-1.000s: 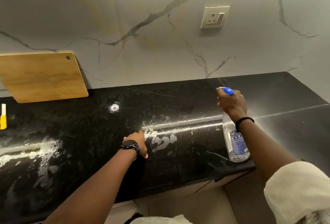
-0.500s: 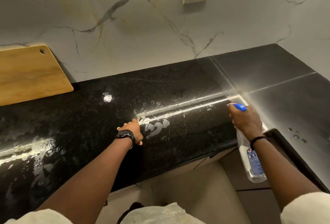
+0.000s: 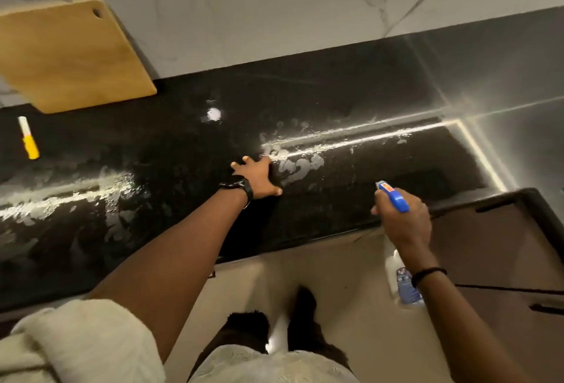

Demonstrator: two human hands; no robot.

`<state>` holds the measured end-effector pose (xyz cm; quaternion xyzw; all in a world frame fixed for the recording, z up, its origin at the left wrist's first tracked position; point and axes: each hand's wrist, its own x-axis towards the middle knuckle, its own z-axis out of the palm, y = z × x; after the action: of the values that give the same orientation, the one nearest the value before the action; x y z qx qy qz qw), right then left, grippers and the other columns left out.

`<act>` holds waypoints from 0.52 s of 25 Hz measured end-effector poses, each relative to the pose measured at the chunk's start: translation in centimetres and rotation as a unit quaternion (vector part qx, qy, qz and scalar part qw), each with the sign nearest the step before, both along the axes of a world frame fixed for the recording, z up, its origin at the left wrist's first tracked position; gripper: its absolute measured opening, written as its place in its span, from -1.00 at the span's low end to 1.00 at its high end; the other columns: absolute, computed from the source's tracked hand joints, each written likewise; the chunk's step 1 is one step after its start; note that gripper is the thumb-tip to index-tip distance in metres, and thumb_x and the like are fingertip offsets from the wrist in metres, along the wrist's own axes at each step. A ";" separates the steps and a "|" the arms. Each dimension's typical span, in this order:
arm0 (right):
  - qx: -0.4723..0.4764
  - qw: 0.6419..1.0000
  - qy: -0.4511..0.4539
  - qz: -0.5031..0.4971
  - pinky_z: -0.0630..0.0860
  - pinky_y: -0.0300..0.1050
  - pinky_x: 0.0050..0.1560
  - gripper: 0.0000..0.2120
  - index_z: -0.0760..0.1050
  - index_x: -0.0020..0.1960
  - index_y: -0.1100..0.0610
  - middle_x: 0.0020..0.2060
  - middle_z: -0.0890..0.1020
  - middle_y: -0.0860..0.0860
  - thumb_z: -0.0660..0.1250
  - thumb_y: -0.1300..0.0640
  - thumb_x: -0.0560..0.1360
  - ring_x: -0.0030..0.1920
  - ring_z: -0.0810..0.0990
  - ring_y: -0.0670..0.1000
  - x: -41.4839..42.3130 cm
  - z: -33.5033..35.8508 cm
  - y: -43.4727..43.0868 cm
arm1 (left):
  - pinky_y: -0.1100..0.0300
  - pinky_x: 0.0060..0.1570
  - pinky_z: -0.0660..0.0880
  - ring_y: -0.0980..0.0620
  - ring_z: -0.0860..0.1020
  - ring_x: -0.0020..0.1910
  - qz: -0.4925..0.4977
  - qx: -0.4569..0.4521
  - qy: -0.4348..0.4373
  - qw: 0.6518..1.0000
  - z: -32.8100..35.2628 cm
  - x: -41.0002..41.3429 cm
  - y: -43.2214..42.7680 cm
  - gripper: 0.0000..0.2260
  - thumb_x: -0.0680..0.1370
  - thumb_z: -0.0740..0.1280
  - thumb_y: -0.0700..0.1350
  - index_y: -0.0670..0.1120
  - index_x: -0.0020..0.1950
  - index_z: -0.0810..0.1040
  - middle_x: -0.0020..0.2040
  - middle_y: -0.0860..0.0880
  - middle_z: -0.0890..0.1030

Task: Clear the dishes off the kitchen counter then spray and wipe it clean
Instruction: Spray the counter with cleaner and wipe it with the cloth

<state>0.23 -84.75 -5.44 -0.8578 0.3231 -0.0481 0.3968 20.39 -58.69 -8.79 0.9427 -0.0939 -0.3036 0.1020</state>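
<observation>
In the head view, your right hand [image 3: 403,223] has drawn back toward 5 o'clock. A second ago it held the bottle out over the stone; now it hangs just past the front edge. It grips the neck of the clear plastic spray bottle with the blue trigger head [image 3: 395,198], fingers curled round it. The nozzle points toward 11 o'clock and the labelled body hangs below the counter line.

Your left hand [image 3: 258,178] has stayed on nearly the same spot, but its fingers, curled a moment ago, now lie spread and flat on the surface. It holds nothing, and no cloth shows under it or anywhere else in view. I judge the spraying of this stretch is about finished and the wipe comes next, so you need a cloth.

The speckled black polished stone counter [image 3: 183,144] carries no dishes in view. It is glossy and throws back a strip light as bright lines. Pale foamy wet patches [image 3: 300,165] lie just at 2 o'clock of your left hand, with more smeared toward 8 o'clock. The film looks thin and slick, so expect your palm to slide.

A flat, round-cornered, pale wooden cutting board with a hanging hole [image 3: 70,55] leans on the white veined marble wall [image 3: 274,16] at 10 o'clock. A small yellow-and-white stick-shaped item [image 3: 29,138] lies at 9 o'clock; I cannot tell what it is. You will have to lift it to wipe beneath.
</observation>
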 end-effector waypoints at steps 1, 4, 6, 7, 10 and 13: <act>0.014 1.000 -0.016 0.021 0.37 -0.14 -0.35 -0.68 0.59 -0.25 0.09 -0.43 0.61 -0.11 0.31 0.00 0.62 -0.38 0.59 -0.15 0.6 -0.2 2.0 | -0.12 0.41 0.33 -0.25 0.37 0.45 0.025 -0.068 0.003 0.997 0.7 -0.5 0.7 -0.17 0.40 0.43 0.36 -0.02 0.54 0.31 0.47 -0.18 0.42; 0.088 0.991 -0.059 0.087 0.61 0.07 -0.29 -0.69 0.59 -0.23 0.04 -0.38 0.65 -0.11 0.30 -0.11 0.59 -0.37 0.62 -0.08 3.0 0.5 9.6 | 0.15 0.30 0.36 0.01 0.43 0.43 0.198 -0.294 0.015 0.935 3.4 -3.1 5.0 -0.38 0.52 0.38 0.29 0.01 0.47 0.43 0.44 -0.04 0.48; 0.144 0.977 -0.085 0.136 0.65 0.16 -0.22 -0.68 0.61 -0.20 0.01 -0.32 0.68 -0.11 0.28 -0.17 0.57 -0.31 0.64 -0.03 4.7 1.7 15.6 | 0.22 0.33 0.31 0.13 0.39 0.41 0.237 -0.352 0.013 0.905 4.3 -6.3 9.6 -0.46 0.55 0.39 0.21 0.03 0.47 0.44 0.45 0.02 0.46; 0.169 0.968 -0.091 0.160 0.66 0.17 -0.20 -0.71 0.61 -0.17 0.01 -0.29 0.69 -0.09 0.30 -0.15 0.58 -0.29 0.65 0.00 5.3 2.5 18.6 | 0.24 0.34 0.30 0.16 0.38 0.41 0.237 -0.367 0.012 0.899 4.6 -8.2 12.1 -0.47 0.56 0.39 0.19 0.04 0.48 0.43 0.46 0.04 0.45; 0.230 0.940 -0.098 0.232 0.66 0.11 -0.15 -0.85 0.63 -0.07 0.01 -0.24 0.71 -0.02 0.35 0.01 0.63 -0.21 0.67 0.04 6.2 4.6 28.4 | 0.15 0.43 0.32 0.16 0.38 0.46 0.265 -0.393 -0.007 0.880 4.9 -14.1 21.0 -0.35 0.46 0.40 0.35 0.13 0.48 0.41 0.47 0.10 0.44; 0.247 0.909 -0.114 0.315 0.65 0.08 -0.19 -0.90 0.60 -0.03 -0.03 -0.21 0.70 0.02 0.34 0.08 0.65 -0.19 0.68 0.08 6.5 6.4 39.4 | 0.00 0.46 0.35 0.21 0.40 0.44 0.314 -0.414 -0.041 0.853 5.6 -18.1 30.9 -0.28 0.34 0.38 0.49 0.26 0.44 0.42 0.45 0.17 0.46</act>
<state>6.70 -45.38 0.93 -0.7786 -0.0102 0.0634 0.6242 2.27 -27.75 -3.23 0.8038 0.0861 -0.1495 0.5693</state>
